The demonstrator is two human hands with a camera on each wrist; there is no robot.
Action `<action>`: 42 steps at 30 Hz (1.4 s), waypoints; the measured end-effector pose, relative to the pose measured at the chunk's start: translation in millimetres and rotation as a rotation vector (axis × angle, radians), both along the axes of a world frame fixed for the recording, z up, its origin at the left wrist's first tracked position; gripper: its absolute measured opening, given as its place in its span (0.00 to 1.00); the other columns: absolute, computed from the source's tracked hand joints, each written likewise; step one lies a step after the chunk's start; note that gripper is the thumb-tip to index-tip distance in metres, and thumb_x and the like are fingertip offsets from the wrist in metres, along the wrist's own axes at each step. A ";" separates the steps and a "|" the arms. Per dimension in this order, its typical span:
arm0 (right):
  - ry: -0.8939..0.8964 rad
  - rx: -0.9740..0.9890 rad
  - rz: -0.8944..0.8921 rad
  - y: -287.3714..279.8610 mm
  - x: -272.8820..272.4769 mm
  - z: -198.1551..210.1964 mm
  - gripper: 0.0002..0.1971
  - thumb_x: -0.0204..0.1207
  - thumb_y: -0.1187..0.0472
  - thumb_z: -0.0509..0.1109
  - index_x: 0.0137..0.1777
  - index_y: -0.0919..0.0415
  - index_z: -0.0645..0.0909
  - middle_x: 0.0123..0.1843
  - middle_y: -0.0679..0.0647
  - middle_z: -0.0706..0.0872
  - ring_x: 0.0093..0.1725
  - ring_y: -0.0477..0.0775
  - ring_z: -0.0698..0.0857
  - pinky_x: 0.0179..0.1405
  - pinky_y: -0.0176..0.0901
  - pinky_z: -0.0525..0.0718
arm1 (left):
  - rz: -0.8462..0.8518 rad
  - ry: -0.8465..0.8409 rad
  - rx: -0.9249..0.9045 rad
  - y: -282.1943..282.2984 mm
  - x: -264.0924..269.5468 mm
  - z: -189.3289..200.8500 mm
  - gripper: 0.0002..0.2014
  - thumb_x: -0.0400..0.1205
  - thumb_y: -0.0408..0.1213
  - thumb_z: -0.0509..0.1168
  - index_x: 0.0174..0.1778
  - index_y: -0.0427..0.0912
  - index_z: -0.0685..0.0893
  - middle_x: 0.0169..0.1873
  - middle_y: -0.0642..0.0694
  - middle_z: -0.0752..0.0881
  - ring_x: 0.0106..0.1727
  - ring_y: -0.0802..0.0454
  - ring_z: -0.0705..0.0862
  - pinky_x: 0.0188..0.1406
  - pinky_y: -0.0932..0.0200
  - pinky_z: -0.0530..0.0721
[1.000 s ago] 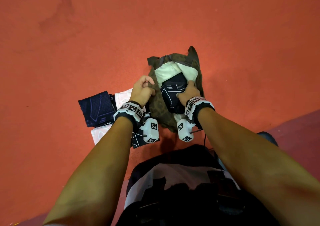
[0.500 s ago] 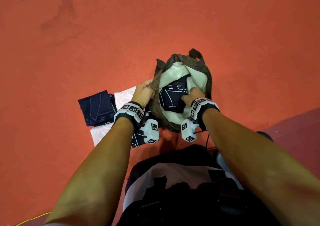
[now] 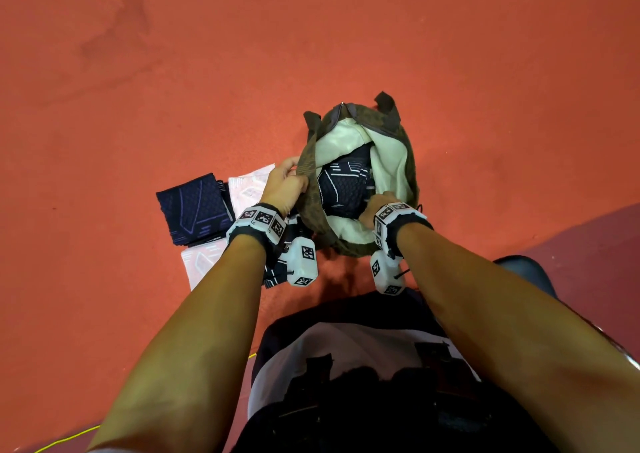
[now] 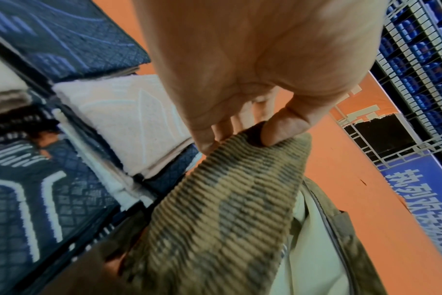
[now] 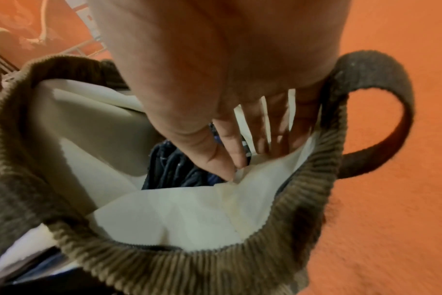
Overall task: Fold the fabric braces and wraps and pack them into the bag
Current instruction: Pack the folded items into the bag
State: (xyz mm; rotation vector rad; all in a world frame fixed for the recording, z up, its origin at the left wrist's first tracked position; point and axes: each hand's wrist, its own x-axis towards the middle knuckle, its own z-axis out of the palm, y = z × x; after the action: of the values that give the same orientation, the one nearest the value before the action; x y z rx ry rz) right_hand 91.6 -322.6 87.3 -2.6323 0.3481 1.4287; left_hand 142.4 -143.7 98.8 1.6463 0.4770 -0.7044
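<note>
Left hand [image 3: 284, 185] pinches the bag [image 3: 410, 161] rim, right hand [image 3: 375, 203] fingers extended beside the brace [image 3: 343, 184]; losing that pinch risks the mouth collapsing.

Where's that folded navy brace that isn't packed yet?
In the head view, the navy brace lies on the orange floor, left of the left hand, partly on a white wrap.

Bare forearms, no sleeves. Each wrist: black strap [image 3: 242, 236] carrying white blocky band [image 3: 258, 217] printed with black-and-white square markers; white camera pod [image 3: 303, 262] with same markers hangs beneath. Right pod [image 3: 387, 274] trails thin black cable. Dark top, pale panel across chest [image 3: 346, 348].
</note>
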 end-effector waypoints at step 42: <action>-0.101 0.502 -0.322 147.7 -47.8 -28.1 0.17 0.74 0.53 0.72 0.52 0.68 0.87 0.48 0.64 0.90 0.45 0.58 0.85 0.53 0.54 0.85 | 0.086 0.176 0.089 107.6 -115.1 -70.2 0.15 0.82 0.28 0.63 0.62 0.44 0.81 0.43 0.47 0.84 0.42 0.54 0.81 0.45 0.58 0.81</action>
State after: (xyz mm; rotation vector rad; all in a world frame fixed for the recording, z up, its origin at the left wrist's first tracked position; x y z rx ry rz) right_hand 43.7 -174.9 59.2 -2.1214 0.3304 1.1012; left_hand 27.3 -36.1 28.6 1.6436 0.7098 -0.7767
